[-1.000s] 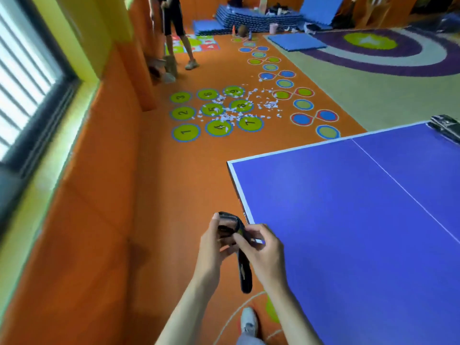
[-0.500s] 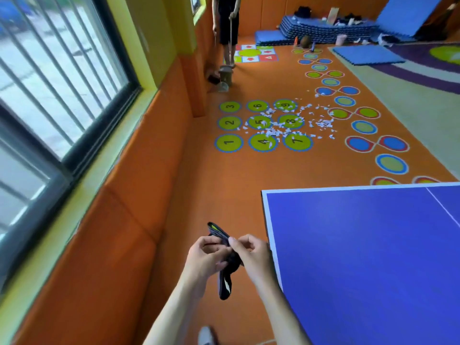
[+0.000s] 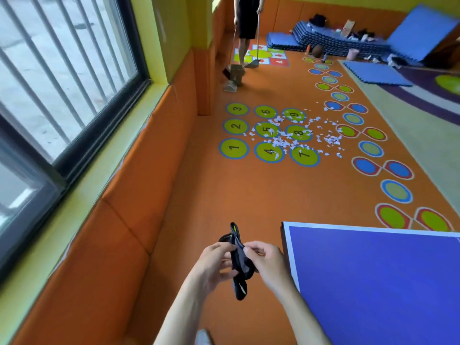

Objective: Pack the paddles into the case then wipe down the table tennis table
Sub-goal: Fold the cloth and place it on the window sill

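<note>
Both hands meet just off the near left corner of the blue table tennis table with its white edge line (image 3: pixel 373 282), over the orange floor. The left hand (image 3: pixel 214 263) has its fingers curled round a dark, soft black item with small yellow-green marks (image 3: pixel 239 260), and the right hand (image 3: pixel 267 263) pinches the same item from the table side with thumb and fingertips. The item stands up past the fingers and hangs down below the hands, clear of the table; whether it is a cloth or a pouch cannot be told. No paddle or case shows.

Compared with half a second ago, the view has swung further toward the window wall: less of the blue table shows, and its corner sits lower and more to the right. The hands hold the item much as before, its top end now poking higher above the left hand.

Beyond the table, scattered white paper scraps (image 3: pixel 293 135) lie on green numbered floor circles (image 3: pixel 268 135). Farther off, a person in dark shorts (image 3: pixel 246 26) stands with a long-handled broom and dustpan (image 3: pixel 256 46), seen closer to the middle of the view than before. Stacked blue foam mats (image 3: pixel 343 43) lie against the far wall.
</note>
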